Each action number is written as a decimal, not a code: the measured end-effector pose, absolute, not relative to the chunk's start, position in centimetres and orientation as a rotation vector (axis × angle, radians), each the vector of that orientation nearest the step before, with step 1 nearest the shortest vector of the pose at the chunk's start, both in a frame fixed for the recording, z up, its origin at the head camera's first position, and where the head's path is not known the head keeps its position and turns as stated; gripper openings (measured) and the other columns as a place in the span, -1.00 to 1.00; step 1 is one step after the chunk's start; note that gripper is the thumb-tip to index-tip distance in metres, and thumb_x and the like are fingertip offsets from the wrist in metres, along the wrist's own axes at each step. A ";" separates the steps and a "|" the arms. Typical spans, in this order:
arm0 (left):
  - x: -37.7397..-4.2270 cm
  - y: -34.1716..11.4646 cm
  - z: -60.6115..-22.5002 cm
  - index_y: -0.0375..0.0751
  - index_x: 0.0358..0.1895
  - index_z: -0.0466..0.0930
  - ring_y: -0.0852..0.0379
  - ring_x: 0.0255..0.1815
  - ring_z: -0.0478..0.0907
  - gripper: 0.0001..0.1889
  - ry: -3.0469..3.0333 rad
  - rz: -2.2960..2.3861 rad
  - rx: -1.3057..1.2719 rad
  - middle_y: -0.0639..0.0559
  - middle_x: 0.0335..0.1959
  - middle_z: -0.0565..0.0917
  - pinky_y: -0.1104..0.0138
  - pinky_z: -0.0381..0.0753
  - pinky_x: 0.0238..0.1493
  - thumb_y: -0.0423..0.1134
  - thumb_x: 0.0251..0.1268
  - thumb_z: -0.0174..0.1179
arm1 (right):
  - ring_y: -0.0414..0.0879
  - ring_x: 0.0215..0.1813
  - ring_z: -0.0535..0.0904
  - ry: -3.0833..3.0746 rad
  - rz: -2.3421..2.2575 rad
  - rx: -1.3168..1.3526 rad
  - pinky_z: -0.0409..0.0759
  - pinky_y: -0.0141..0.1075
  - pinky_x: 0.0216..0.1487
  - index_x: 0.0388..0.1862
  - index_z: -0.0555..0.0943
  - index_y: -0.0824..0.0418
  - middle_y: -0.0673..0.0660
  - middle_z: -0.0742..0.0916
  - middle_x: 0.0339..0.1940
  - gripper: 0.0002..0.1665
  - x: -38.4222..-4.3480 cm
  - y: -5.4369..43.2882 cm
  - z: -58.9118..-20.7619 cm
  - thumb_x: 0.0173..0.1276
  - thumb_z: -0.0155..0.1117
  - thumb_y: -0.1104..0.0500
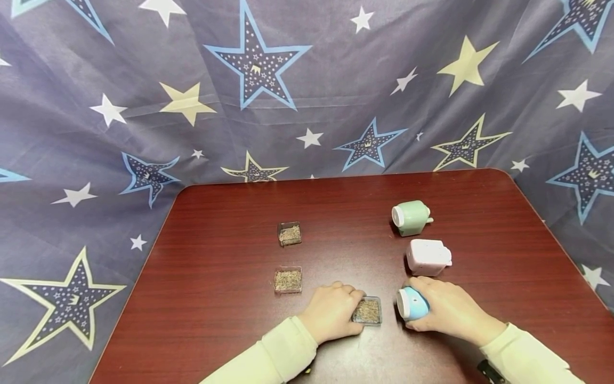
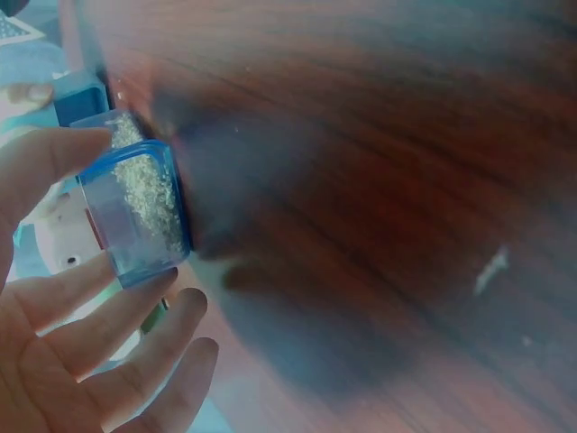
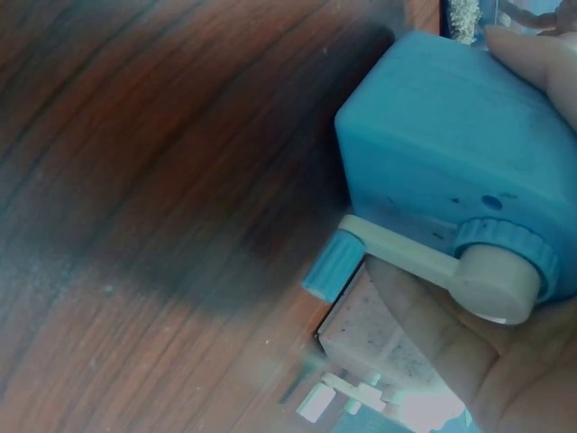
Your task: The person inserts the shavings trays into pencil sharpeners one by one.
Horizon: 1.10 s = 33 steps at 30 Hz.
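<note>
Right hand (image 1: 450, 308) grips the blue pencil sharpener (image 3: 442, 135); left hand (image 1: 332, 312) pinches the shavings tray (image 2: 119, 216).
Both look light and hard; hold the smooth sharpener by its sides.

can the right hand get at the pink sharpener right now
Probably not yet: the right hand is gripping the blue sharpener. The pink sharpener lies close by with nothing between, so the way looks free once that hand lets go.

The table (image 1: 216, 256) looks glossy wood, the blue sharpener (image 3: 451, 126) and tray (image 2: 117, 212) smooth plastic.
</note>
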<state>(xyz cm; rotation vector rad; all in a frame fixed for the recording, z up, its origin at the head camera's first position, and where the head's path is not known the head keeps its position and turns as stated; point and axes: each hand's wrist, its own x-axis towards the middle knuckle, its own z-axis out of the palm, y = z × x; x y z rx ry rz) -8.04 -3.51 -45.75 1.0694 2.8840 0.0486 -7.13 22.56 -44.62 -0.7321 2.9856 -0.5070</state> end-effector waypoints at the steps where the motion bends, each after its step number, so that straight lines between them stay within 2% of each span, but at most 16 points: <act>1: -8.1 -3.4 -45.8 0.02 0.09 0.63 0.23 -0.27 0.58 -0.42 2.883 0.045 1.072 0.18 -0.12 0.73 0.37 0.53 -0.46 0.18 -0.03 0.37 | -0.28 -0.37 0.50 2.985 -0.508 -0.734 0.46 -0.29 -0.41 -0.09 0.58 0.04 -0.15 0.64 -0.32 -0.25 -7.1 22.5 -44.6 -0.31 0.66 -0.17; 20: -8.1 -1.8 -45.8 0.05 0.06 0.63 0.25 -0.35 0.51 -0.45 2.861 0.003 1.104 0.22 -0.20 0.71 0.39 0.47 -0.51 0.19 -0.02 0.36 | -0.33 -0.38 0.46 2.956 -0.548 -0.706 0.44 -0.32 -0.42 -0.11 0.56 -0.03 -0.20 0.61 -0.34 -0.28 -7.1 22.6 -44.5 -0.28 0.66 -0.18; 30: -8.0 -1.4 -45.7 0.05 0.04 0.62 0.23 -0.33 0.54 -0.46 2.855 -0.040 1.121 0.19 -0.20 0.69 0.38 0.50 -0.48 0.21 -0.01 0.34 | -0.34 -0.39 0.46 2.955 -0.555 -0.717 0.43 -0.32 -0.43 -0.11 0.56 -0.01 -0.20 0.61 -0.34 -0.28 -7.1 22.5 -44.5 -0.28 0.65 -0.18; 33: -8.0 -1.3 -45.8 0.06 0.10 0.59 0.22 -0.31 0.56 -0.42 2.850 -0.052 1.119 0.18 -0.18 0.68 0.37 0.51 -0.46 0.23 -0.01 0.33 | -0.32 -0.39 0.47 2.964 -0.544 -0.718 0.45 -0.31 -0.43 -0.11 0.56 0.00 -0.19 0.63 -0.33 -0.27 -7.1 22.5 -44.5 -0.29 0.66 -0.18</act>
